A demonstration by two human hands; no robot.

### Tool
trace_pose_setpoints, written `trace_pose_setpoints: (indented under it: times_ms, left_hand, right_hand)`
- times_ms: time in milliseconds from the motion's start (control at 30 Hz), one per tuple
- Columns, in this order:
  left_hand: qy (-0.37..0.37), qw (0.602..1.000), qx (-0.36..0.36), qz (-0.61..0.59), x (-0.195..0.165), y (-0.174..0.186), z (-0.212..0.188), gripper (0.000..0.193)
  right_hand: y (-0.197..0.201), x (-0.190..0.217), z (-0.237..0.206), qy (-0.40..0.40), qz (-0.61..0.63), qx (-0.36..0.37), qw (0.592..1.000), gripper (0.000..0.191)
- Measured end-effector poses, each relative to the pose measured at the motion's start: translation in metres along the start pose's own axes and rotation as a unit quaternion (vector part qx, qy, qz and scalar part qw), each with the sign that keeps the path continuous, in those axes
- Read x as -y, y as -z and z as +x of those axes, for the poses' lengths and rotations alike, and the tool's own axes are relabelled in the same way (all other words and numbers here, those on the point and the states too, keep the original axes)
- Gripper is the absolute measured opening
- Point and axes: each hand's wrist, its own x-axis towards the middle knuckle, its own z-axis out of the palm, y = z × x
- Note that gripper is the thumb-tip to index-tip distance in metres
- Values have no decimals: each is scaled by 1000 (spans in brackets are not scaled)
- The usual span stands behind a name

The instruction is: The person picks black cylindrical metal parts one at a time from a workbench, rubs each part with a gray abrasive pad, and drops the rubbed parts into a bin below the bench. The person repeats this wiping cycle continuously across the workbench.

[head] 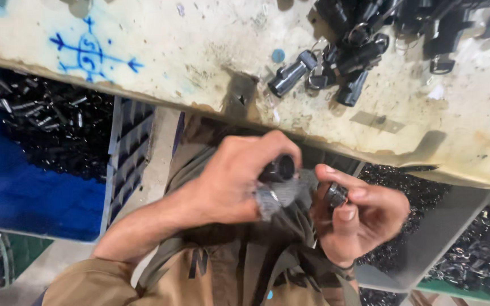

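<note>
My left hand (239,175) is closed around a black cylindrical lock part (279,168) and a grey rag (276,195), just below the bench edge. My right hand (358,212) pinches a small dark metal round piece (336,194) between thumb and fingers, close to the cylinder's end. Both hands hover over my lap, against my tan shirt. On the worn white bench (199,51) above lies a heap of black lock cylinders with keys and rings (364,39).
A blue crate (35,187) at the left holds many black metal parts (52,122). A green bin (472,266) at the lower right holds more dark parts. A blue spray-painted mark (89,54) is on the bench top.
</note>
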Motion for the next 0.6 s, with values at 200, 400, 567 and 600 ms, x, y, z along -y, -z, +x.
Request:
trace_pose_setpoints:
  times_ms: [200,400,567,600]
  left_hand:
    - [43,996,43,60,-8,-19,-6,89]
    - [-40,990,63,119,-8,-11,-1,94]
    - [-179,934,12,308,8,-4,-13,47]
    - [-176,937,-12,302,12,2,-12,44]
  right_hand:
    - [4,13,15,95,-225,137,960,15]
    - [12,13,15,31,-182,151,971,15]
    - [-9,2,18,-47,4,61,997,21]
    - [-14,0,22,-84,39,41,995,21]
